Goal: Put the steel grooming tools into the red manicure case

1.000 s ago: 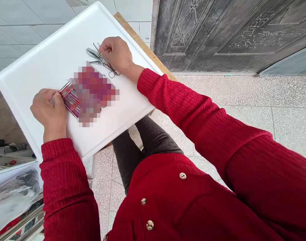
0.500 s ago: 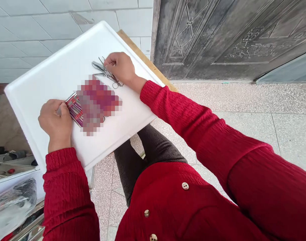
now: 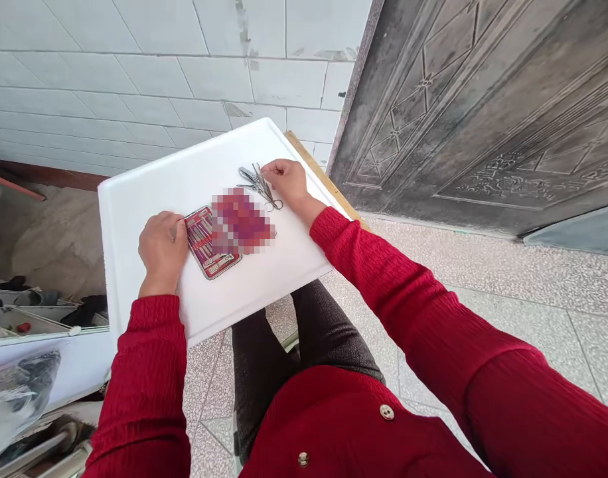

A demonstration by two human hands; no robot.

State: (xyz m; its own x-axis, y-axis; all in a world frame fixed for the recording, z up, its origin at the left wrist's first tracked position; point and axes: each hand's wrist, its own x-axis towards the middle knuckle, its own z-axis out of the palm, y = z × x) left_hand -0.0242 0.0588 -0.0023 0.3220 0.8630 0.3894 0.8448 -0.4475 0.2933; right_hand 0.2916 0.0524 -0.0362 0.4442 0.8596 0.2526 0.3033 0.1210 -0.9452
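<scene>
A flat manicure-set case (image 3: 200,244) lies on the white tabletop (image 3: 149,192), with slim metal tools showing against its red and purple inside. Its left edge is between the thumb and fingers of my left hand (image 3: 160,249). A blurred, pixelated patch covers the case's right part. Beyond it, a small heap of metal tools (image 3: 258,184) lies on the table, with scissor handles (image 3: 275,205) showing at its near end. My right hand (image 3: 290,182) is at the heap's right side, fingertips pinched together. What they grip, if anything, is too small to make out.
A white tiled wall (image 3: 204,79) stands behind the table, and a dark carved door (image 3: 433,113) is at the right. On the left are a white divided bin (image 3: 40,315) with dark items and a clear plastic bag (image 3: 22,392).
My view has shifted, so the table and both hands appear lower and further right. More of the case's near end shows. Both hands stay at the case and the tool heap.
</scene>
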